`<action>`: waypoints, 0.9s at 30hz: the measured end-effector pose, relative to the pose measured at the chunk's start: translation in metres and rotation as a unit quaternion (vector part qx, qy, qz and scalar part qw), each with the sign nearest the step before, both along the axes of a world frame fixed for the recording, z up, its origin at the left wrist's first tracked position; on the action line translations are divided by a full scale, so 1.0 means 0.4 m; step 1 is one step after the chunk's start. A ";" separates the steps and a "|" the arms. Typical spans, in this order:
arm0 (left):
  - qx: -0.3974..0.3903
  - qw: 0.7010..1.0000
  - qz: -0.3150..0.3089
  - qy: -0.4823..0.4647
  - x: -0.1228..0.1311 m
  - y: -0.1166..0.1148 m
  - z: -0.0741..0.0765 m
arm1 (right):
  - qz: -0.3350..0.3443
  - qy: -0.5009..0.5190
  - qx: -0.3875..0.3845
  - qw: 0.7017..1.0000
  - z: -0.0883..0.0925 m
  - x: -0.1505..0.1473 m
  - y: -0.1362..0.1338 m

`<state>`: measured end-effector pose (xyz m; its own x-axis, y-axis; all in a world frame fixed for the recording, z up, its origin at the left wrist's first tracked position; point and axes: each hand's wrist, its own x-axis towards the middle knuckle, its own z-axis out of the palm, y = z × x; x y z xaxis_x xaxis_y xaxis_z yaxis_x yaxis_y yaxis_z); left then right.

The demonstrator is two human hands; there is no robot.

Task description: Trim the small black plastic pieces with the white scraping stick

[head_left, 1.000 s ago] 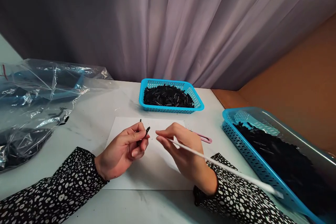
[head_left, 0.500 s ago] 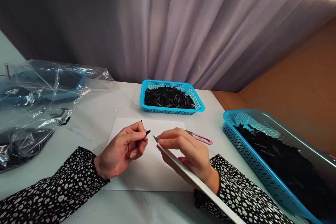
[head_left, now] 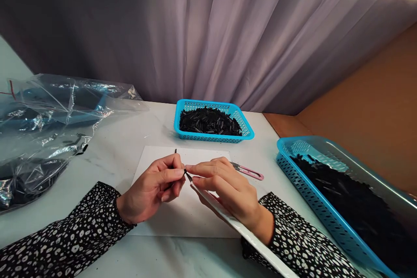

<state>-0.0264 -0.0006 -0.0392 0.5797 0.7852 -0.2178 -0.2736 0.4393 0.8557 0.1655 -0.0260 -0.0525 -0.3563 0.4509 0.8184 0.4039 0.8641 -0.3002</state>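
Note:
My left hand [head_left: 146, 191] is closed in a pinch on a small black piece [head_left: 185, 171], whose tip shows just past the thumb and forefinger. In my right hand [head_left: 236, 191] is a craft knife [head_left: 250, 236] with a long white handle. Its short pointed blade reaches the black piece, and the fingertips of both hands are almost together there. Beneath both hands lies a white sheet [head_left: 169, 221]. Pink-handled thread snips [head_left: 250, 172] rest just beyond my right hand, their blades partly hidden behind it.
A blue basket [head_left: 213, 138] heaped with black pieces stands at the back. To the right is a larger blue basket [head_left: 321, 208] of black pieces, partly under a clear cover. Clear plastic bags [head_left: 61, 115] with dark contents lie on the left. A grey curtain [head_left: 202, 30] hangs behind.
My right hand has moved a little left, bringing the knife's blade from a gap away up to the black piece. My left hand has hardly moved; less of its piece shows.

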 end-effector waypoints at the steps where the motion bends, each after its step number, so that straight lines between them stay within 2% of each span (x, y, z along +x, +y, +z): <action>1: 0.002 1.000 -0.001 0.001 0.000 -0.001 0.001 | -0.001 -0.006 0.001 1.000 0.002 0.001 0.000; 4: 0.005 1.000 0.000 0.006 0.001 0.000 0.003 | -0.009 -0.053 0.016 0.998 0.009 0.005 -0.001; 9: -0.014 1.000 -0.006 0.005 0.006 0.002 -0.002 | -0.034 -0.154 0.093 0.983 0.013 0.011 -0.004; 12: -0.042 0.999 -0.026 -0.003 0.009 -0.002 -0.005 | -0.054 -0.147 0.112 0.981 -0.002 0.008 -0.002; 14: -0.050 0.998 -0.037 -0.006 0.010 -0.007 -0.005 | -0.065 -0.108 0.102 0.987 -0.016 0.005 0.000; 16: -0.040 0.998 -0.041 -0.003 0.009 -0.012 -0.003 | -0.078 -0.031 0.057 0.995 -0.028 0.002 -0.001; 18: -0.018 0.999 -0.030 0.004 0.008 -0.015 -0.002 | -0.082 0.075 -0.030 0.993 -0.032 -0.002 -0.007; 21: 0.015 1.000 0.010 0.010 0.007 -0.016 -0.001 | -0.064 0.201 -0.161 0.964 -0.025 -0.012 -0.025; 23: 0.032 0.999 0.034 0.012 0.009 -0.016 -0.002 | -0.056 0.230 -0.204 0.950 -0.015 -0.020 -0.037; 27: 0.052 0.997 0.051 0.015 0.015 -0.017 -0.001 | -0.040 0.207 -0.223 0.952 -0.009 -0.029 -0.049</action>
<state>-0.0202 -0.0074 -0.0397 0.4894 0.8594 -0.1478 -0.2853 0.3179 0.9042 0.1538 -0.0458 -0.0562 0.0043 0.7989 0.6015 0.2306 0.5845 -0.7780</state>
